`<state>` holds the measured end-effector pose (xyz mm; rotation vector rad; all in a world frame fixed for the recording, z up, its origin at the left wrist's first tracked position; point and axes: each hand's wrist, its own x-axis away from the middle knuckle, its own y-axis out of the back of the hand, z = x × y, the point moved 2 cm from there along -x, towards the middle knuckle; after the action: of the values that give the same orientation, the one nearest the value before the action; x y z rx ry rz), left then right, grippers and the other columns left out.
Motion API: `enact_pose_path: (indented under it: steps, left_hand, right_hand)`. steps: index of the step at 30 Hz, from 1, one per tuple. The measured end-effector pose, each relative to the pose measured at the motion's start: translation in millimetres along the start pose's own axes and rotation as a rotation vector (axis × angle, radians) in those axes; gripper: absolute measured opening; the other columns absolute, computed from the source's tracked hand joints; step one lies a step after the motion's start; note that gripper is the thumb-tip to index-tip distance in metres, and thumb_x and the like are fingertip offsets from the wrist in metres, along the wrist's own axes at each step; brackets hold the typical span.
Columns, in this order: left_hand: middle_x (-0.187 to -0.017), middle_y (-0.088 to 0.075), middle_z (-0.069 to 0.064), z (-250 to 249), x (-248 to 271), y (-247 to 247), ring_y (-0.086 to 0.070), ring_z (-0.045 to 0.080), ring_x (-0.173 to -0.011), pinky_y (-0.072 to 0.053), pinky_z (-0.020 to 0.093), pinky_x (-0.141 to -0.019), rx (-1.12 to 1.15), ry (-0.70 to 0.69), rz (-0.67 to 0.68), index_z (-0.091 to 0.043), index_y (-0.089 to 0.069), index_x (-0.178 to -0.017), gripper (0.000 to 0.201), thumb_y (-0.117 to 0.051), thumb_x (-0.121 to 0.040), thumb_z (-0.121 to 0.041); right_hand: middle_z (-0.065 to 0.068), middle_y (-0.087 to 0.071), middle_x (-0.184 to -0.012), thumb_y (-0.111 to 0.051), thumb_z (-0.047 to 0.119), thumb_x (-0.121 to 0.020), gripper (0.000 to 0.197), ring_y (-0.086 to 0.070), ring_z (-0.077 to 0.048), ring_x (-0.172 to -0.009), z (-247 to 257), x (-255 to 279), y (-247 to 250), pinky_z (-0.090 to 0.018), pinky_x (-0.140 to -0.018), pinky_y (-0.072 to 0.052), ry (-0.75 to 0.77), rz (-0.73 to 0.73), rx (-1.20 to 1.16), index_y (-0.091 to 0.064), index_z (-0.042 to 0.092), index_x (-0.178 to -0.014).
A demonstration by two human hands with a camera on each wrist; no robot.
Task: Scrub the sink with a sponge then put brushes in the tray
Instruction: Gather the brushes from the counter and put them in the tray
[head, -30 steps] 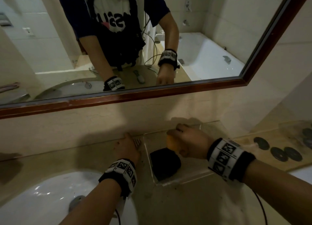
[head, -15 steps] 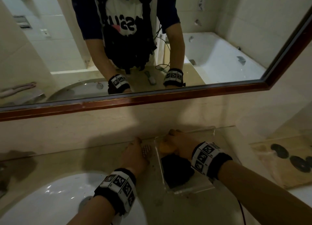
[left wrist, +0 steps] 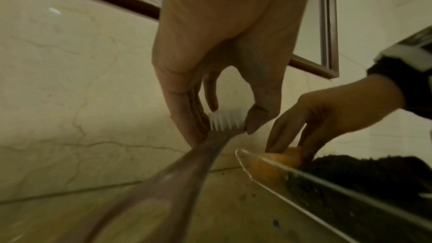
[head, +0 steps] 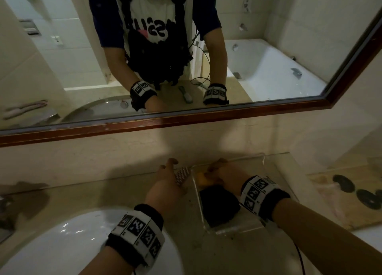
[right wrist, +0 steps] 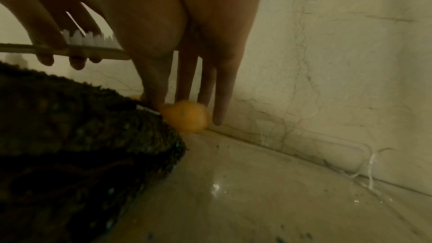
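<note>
Head view has both hands up at the back of the bench, right by the wall under the mirror. Left hand (head: 165, 183) has its fingers pinched around the head end of a brush (left wrist: 224, 119) with white bristles, handle running back toward the wrist, and it sits just left of the clear tray (head: 266, 165) without being over it yet. Right hand (head: 223, 174) is down inside the tray with its fingers curled on the orange sponge (right wrist: 187, 117), which is at the tray's far left corner, touching a dark scrubby pad (head: 219, 206) that fills the near half. Whether it's gripping the sponge or just pressing it down I can't say for sure, though from the right wrist view the fingertips look like they're on it from both sides. The sink (head: 68, 243) is down at the lower left with nobody in it, so my read is the scrubbing part is over — sponge being parked, brushes going in. Next move probably needs the left hand to lift the brush over the tray's side wall and lay it in the open space on the right — not much room near the pad. Another brush shows in the mirror reflection, so that one likely comes after.
</note>
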<state>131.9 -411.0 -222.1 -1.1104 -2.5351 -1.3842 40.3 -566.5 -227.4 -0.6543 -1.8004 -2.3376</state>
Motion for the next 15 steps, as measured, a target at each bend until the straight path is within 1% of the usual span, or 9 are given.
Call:
enact_pose_path:
  steps: [3, 5, 6, 7, 9, 10, 11, 14, 15]
  left_hand:
    - [-0.121, -0.056, 0.012, -7, 7, 7, -0.061, 0.022, -0.095, -0.047, 0.022, -0.069, 0.044, -0.078, -0.032, -0.022, -0.031, -0.136, 0.075, -0.075, -0.075, -0.014]
    - [-0.115, -0.059, 0.009, -16, 12, 13, -0.059, 0.016, -0.084, -0.043, 0.015, -0.058, 0.065, -0.119, -0.045, -0.022, -0.029, -0.139, 0.079, -0.075, -0.075, -0.015]
    - [-0.112, -0.059, 0.009, -22, 14, 15, -0.059, 0.017, -0.081, -0.044, 0.015, -0.055, 0.079, -0.14, -0.044, -0.022, -0.028, -0.141, 0.082, -0.075, -0.075, -0.014]
    - [-0.11, -0.058, 0.009, -29, 15, 16, -0.061, 0.019, -0.08, -0.049, 0.019, -0.056, 0.099, -0.161, -0.036, -0.023, -0.027, -0.143, 0.084, -0.075, -0.075, -0.012]
    - [-0.111, -0.056, 0.012, -46, 16, 14, -0.064, 0.028, -0.088, -0.058, 0.032, -0.067, 0.137, -0.19, -0.002, -0.024, -0.028, -0.143, 0.083, -0.072, -0.075, -0.005]
    - [-0.111, -0.056, 0.012, -55, 14, 10, -0.064, 0.03, -0.093, -0.059, 0.037, -0.075, 0.171, -0.195, 0.022, -0.024, -0.031, -0.142, 0.08, -0.07, -0.076, -0.001]
    - [-0.11, -0.054, 0.011, -65, 11, 4, -0.063, 0.031, -0.093, -0.059, 0.039, -0.078, 0.227, -0.202, 0.057, -0.023, -0.035, -0.14, 0.077, -0.069, -0.076, 0.002]
    - [-0.115, -0.052, 0.01, -97, -1, -22, -0.059, 0.027, -0.084, -0.058, 0.037, -0.07, 0.423, -0.215, 0.186, -0.017, -0.042, -0.136, 0.068, -0.067, -0.078, 0.008]
    - [-0.117, -0.051, 0.011, -107, -4, -34, -0.059, 0.028, -0.083, -0.057, 0.038, -0.071, 0.488, -0.193, 0.223, -0.015, -0.044, -0.134, 0.066, -0.067, -0.078, 0.009]
  right_hand:
    - [-0.008, -0.035, -0.15, -0.042, 0.008, -0.097, 0.046, -0.033, -0.026, -0.136, -1, 11, 7, -0.034, -0.112, -0.03, -0.004, -0.025, 0.028, -0.042, 0.02, -0.141]
    - [-0.003, -0.031, -0.152, -0.041, 0.013, -0.098, 0.047, -0.033, -0.023, -0.137, -6, 24, 14, -0.029, -0.109, -0.029, -0.031, -0.113, -0.012, -0.035, 0.02, -0.144]
    - [-0.001, -0.032, -0.152, -0.042, 0.016, -0.099, 0.046, -0.035, -0.021, -0.136, -10, 32, 17, -0.027, -0.109, -0.029, -0.038, -0.17, -0.042, -0.036, 0.022, -0.144]
    - [-0.001, -0.035, -0.15, -0.044, 0.018, -0.098, 0.045, -0.037, -0.019, -0.135, -15, 39, 18, -0.027, -0.108, -0.03, -0.044, -0.22, -0.089, -0.039, 0.022, -0.143]
    - [-0.003, -0.044, -0.145, -0.049, 0.02, -0.097, 0.04, -0.044, -0.019, -0.13, -29, 55, 16, -0.027, -0.105, -0.036, -0.087, -0.286, -0.205, -0.047, 0.02, -0.137]
    - [-0.003, -0.048, -0.142, -0.051, 0.021, -0.095, 0.038, -0.048, -0.02, -0.127, -36, 65, 15, -0.026, -0.102, -0.038, -0.119, -0.319, -0.244, -0.051, 0.019, -0.133]
    - [-0.004, -0.051, -0.138, -0.053, 0.021, -0.094, 0.036, -0.051, -0.02, -0.124, -44, 75, 15, -0.025, -0.098, -0.04, -0.151, -0.347, -0.267, -0.054, 0.019, -0.13]
    - [-0.005, -0.054, -0.131, -0.054, 0.019, -0.094, 0.032, -0.053, -0.019, -0.119, -69, 107, 11, -0.017, -0.089, -0.037, -0.247, -0.357, -0.296, -0.057, 0.018, -0.126]
    - [-0.005, -0.054, -0.13, -0.053, 0.02, -0.095, 0.033, -0.053, -0.019, -0.118, -77, 115, 7, -0.016, -0.088, -0.037, -0.281, -0.34, -0.292, -0.056, 0.019, -0.127]
